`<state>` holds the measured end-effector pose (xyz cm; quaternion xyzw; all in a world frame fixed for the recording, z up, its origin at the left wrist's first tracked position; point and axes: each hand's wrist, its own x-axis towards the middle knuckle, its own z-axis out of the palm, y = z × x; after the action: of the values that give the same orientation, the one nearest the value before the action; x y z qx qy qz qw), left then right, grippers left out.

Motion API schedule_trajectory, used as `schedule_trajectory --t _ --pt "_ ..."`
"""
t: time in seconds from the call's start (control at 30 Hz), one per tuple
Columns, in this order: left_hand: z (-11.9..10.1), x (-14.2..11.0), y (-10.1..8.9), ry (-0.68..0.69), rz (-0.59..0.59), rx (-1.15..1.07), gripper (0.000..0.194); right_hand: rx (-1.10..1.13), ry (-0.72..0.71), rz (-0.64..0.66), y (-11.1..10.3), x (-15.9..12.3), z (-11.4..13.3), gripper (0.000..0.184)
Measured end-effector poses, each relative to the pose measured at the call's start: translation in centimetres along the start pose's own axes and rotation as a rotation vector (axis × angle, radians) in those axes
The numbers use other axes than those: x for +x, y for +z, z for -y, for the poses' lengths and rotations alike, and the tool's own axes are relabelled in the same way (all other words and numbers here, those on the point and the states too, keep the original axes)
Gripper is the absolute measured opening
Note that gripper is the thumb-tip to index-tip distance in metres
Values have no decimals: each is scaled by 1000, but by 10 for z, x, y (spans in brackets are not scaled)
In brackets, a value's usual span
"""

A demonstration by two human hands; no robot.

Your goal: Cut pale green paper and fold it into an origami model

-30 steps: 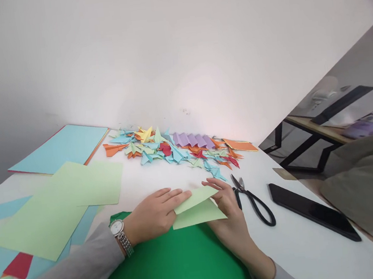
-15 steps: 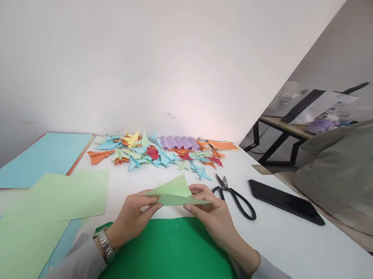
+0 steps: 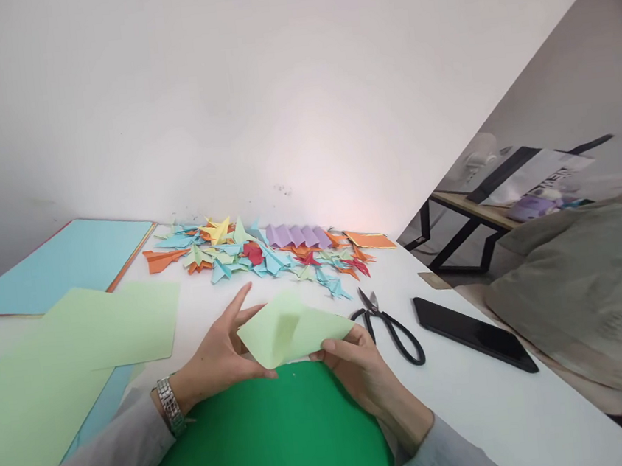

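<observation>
Both my hands hold a folded light green paper [image 3: 291,331] just above the table, over the far edge of a dark green sheet [image 3: 278,444]. My left hand [image 3: 221,354] pinches its left side with thumb below and fingers behind, the forefinger stretched up. My right hand [image 3: 354,358] grips the paper's lower right edge, thumb on top. A watch sits on my left wrist.
Black scissors [image 3: 390,325] and a black phone [image 3: 474,334] lie right of my hands. Several coloured folded paper figures [image 3: 269,256] are heaped at the back. Light green sheets [image 3: 74,362] and a blue sheet stack [image 3: 64,263] lie left. The white table [image 3: 503,420] ends at right.
The paper was pressed flat on the table, then lifted. It has now been turned so its broad face tilts toward me, and my left forefinger has stretched out.
</observation>
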<state>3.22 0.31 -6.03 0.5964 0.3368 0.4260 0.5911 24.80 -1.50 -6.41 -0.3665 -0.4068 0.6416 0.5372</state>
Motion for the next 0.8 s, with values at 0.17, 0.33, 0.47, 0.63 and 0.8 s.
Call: schedule_trajectory --t 0.17,0.33,0.47,0.63,0.8 --pt "-5 -2 2 9 40 115 103 34 36 31 4 -1 3 15" --pt "1 -1 2 40 124 11 43 78 54 72 5 -1 -1 15" --pt "-5 -1 4 5 224 -4 24 73 50 73 6 -3 -2 21" --pt "-8 -2 6 -23 240 38 19 40 55 64 6 -4 -2 23" --pt "6 1 1 -11 -62 77 15 -43 -33 -78 3 0 0 29"
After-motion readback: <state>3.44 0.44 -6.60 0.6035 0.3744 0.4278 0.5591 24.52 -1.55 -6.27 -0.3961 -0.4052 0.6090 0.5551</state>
